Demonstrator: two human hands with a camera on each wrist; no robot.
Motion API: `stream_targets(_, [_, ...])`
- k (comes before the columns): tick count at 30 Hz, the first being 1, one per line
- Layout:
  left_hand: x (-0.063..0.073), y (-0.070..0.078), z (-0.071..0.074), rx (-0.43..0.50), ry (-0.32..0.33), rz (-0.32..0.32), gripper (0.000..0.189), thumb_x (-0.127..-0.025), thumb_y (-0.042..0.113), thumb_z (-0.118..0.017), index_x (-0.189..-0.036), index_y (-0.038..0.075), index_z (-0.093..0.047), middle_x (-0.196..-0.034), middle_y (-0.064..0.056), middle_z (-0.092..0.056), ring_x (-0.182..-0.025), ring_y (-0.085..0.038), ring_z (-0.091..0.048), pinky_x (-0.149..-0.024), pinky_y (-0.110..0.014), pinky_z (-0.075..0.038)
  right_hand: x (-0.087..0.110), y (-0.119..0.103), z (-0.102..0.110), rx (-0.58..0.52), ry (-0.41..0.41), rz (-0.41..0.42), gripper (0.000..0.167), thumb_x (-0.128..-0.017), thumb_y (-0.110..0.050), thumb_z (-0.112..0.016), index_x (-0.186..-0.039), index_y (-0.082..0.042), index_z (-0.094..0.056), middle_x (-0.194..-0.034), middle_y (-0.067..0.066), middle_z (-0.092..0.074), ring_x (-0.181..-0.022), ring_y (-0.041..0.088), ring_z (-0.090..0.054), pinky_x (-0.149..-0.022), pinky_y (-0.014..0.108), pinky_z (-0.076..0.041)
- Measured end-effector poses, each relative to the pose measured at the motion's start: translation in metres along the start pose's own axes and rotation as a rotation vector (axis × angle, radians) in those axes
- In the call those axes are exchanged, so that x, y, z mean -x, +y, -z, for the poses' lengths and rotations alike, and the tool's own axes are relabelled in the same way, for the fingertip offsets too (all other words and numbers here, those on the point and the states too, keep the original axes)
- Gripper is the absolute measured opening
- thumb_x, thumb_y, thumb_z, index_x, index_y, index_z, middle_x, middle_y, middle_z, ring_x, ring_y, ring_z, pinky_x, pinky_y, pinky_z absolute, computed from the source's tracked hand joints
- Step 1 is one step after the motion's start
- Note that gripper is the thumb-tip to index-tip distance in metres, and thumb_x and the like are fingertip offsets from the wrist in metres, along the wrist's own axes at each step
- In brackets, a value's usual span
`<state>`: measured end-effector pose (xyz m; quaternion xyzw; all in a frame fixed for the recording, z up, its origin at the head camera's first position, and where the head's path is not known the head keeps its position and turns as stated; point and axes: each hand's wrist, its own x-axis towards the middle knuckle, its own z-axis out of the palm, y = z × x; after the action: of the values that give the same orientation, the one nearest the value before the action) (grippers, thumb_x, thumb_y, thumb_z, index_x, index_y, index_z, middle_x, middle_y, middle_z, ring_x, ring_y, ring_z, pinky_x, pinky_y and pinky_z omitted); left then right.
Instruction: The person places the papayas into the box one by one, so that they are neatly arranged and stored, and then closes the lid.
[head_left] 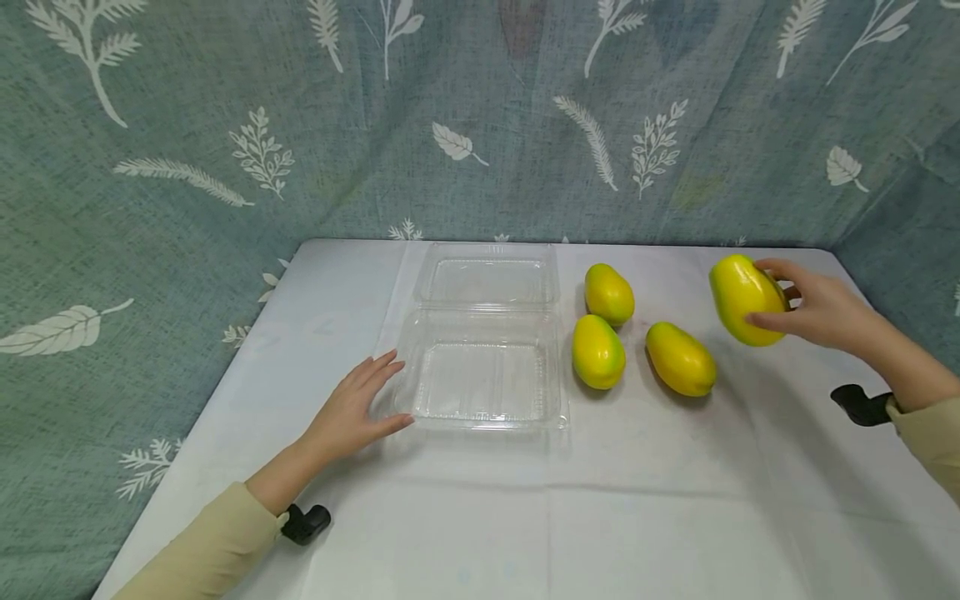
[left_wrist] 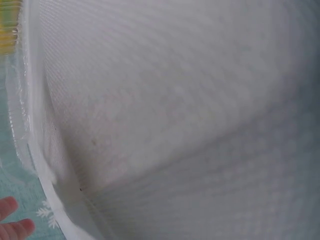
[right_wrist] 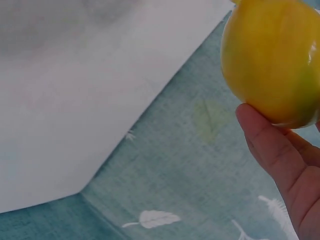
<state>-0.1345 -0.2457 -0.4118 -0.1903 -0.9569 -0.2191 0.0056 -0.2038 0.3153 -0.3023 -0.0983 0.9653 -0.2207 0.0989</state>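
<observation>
My right hand (head_left: 821,307) grips a yellow-green mango (head_left: 742,300) above the right part of the table, thumb on the near side and fingers round the far side. The right wrist view shows the same mango (right_wrist: 275,60) close up, with the thumb against its underside. At the left edge of a clear plastic clamshell box (head_left: 480,379), my left hand (head_left: 356,404) is spread with its fingers extended. The box lies opened, its lid (head_left: 487,282) folded back flat behind the base. Only fingertips (left_wrist: 15,227) of the left hand show in the left wrist view.
Three more mangoes lie right of the box: one at the back (head_left: 609,294), one in front of it (head_left: 598,352), one farther right (head_left: 681,359). A white cloth (head_left: 637,533) covers the table. Green leaf-patterned fabric (head_left: 480,125) hangs behind and at both sides.
</observation>
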Motion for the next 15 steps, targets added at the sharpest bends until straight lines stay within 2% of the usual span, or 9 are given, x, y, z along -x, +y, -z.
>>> stream_targets(7, [0.000,0.001,0.000,0.004,0.007,-0.006,0.077,-0.077,0.046,-0.067,-0.139,0.011,-0.037,-0.148,-0.008,-0.029,-0.133,-0.041,-0.024,-0.105,-0.057,-0.021,-0.004,-0.012,0.008,-0.022,0.017,0.015,0.085,-0.085,-0.030,-0.065,-0.143,0.004,-0.014,-0.135,0.035,-0.027,-0.111,0.049,-0.039,-0.084,0.060,-0.041])
stream_targets(15, [0.000,0.001,0.000,0.013,-0.002,0.001,0.078,-0.078,0.046,-0.067,-0.140,0.012,-0.036,-0.148,-0.007,-0.028,-0.133,-0.041,-0.023,-0.105,-0.058,-0.021,-0.009,-0.029,0.022,0.008,0.048,0.029,0.085,-0.084,-0.033,-0.066,-0.144,-0.001,-0.016,-0.134,0.034,-0.031,-0.111,0.048,-0.042,-0.081,0.059,-0.044])
